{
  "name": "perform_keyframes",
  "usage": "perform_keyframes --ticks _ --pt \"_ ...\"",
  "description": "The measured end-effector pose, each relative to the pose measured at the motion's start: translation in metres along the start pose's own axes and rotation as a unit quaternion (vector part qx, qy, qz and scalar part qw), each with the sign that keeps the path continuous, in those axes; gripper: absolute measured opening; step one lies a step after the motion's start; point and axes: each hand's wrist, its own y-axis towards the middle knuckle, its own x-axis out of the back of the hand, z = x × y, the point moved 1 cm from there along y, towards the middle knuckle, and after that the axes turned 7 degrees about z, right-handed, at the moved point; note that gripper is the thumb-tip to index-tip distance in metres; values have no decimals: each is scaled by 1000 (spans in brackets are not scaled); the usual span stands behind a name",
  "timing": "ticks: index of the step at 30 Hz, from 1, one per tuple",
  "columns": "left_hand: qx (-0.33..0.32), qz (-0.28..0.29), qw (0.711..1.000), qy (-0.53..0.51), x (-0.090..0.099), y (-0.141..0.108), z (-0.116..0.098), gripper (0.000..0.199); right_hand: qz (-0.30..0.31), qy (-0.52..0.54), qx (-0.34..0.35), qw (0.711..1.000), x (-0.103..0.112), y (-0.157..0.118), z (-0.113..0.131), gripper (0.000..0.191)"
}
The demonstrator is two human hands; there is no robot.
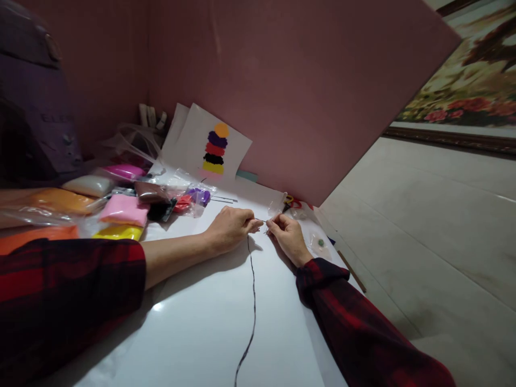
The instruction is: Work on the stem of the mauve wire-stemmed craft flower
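A thin dark cord trails down the white sheet toward the front edge, its upper part running up to my left hand. The fingers of that hand are pinched on the cord. Close by on the right, my right hand is pinched too, on the short dark stretch that spans the small gap between both hands. The fingertips do not touch each other. What lies inside the fingers is hidden.
Bags of coloured material, such as a pink bag, crowd the left. Behind them a paper with coloured bands leans on the pink wall. Scissors and a clear bag lie at the right edge.
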Motion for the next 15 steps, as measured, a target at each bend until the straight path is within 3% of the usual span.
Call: perform_keyframes --ticks 15 --pt "-13 4 1000 14 1 0 -1 41 2 4 0 1000 0 0 0 25"
